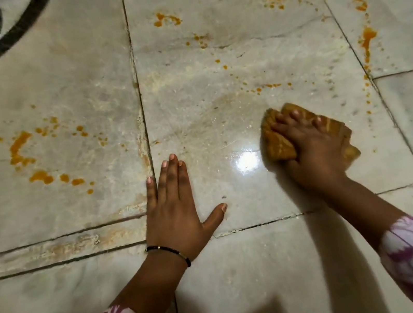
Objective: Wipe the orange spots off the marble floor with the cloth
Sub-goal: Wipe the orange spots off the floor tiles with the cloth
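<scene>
My right hand presses a crumpled, orange-stained cloth onto the pale marble floor at centre right. My left hand lies flat on the floor with fingers spread, just right of a dark tile joint. Orange spots trail across the left tile. More orange spots sit at the far side of the middle tile, with a streak of them on the right tile. The patch between my hands looks wet and shiny.
A dark curved inlay band crosses the floor at the far left corner. Dark tile joints run between the slabs. A bright light reflection glints next to the cloth.
</scene>
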`<control>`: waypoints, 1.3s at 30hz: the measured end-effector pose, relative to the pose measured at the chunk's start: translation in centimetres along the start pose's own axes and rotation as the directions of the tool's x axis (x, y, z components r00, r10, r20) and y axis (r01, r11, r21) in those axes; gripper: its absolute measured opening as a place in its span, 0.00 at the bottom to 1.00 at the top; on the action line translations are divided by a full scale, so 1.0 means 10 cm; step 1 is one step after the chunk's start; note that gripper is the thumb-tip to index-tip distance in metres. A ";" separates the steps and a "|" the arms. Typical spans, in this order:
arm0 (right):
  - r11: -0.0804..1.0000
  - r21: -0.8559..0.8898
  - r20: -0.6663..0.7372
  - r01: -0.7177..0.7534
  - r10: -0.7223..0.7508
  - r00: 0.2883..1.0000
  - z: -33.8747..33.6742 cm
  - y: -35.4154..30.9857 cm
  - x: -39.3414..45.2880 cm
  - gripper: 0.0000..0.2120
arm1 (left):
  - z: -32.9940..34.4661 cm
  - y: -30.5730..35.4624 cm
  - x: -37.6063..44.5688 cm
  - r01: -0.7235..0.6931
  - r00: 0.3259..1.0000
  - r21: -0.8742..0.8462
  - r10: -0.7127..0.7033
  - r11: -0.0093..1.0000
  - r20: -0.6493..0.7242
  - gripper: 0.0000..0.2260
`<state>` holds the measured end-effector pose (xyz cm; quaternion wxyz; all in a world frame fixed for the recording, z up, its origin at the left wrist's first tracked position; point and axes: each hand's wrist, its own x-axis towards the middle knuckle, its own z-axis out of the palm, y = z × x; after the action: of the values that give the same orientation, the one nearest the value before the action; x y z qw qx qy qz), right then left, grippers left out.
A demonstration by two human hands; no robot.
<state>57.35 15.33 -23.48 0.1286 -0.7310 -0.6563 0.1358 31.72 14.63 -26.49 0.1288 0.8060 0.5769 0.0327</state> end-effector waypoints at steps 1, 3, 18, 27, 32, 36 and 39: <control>1.000 -0.006 0.005 0.005 -0.005 1.000 0.03 -0.09 0.14 0.32 | 0.00 0.00 0.00 0.001 1.000 0.001 -0.001 1.000 0.003 0.44; 0.994 -0.043 0.060 0.103 -0.100 0.993 0.14 -0.29 0.29 0.33 | 0.00 0.00 0.00 -0.002 1.000 0.009 0.002 1.000 0.004 0.44; 0.987 0.019 -0.094 -0.160 0.161 0.982 0.01 0.17 -0.36 0.32 | 0.03 -0.01 -0.02 -0.006 1.000 -0.007 0.006 1.000 -0.017 0.44; 0.943 -0.029 0.122 0.330 -0.324 0.938 0.32 -0.30 -0.75 0.32 | 0.09 0.13 -0.06 0.019 0.998 -0.099 -0.025 0.995 -0.059 0.38; 0.974 -0.038 0.118 0.224 -0.219 0.969 0.02 0.33 -1.12 0.34 | 0.13 0.49 0.08 -0.307 0.949 -0.138 0.314 0.942 0.034 0.35; 0.998 -0.028 -0.001 0.063 -0.063 0.998 -0.13 0.57 -0.76 0.31 | 0.17 0.60 0.19 -0.347 0.932 0.019 0.343 0.938 0.116 0.36; 0.996 -0.010 -0.079 -0.084 0.083 0.993 -0.13 0.47 -0.31 0.32 | 0.19 0.60 0.17 -0.369 0.926 0.062 0.362 0.927 0.109 0.35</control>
<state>61.88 11.71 -23.87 0.1437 -0.7634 -0.6205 0.1076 38.26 14.11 -27.06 0.1150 0.9045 0.4106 -0.0058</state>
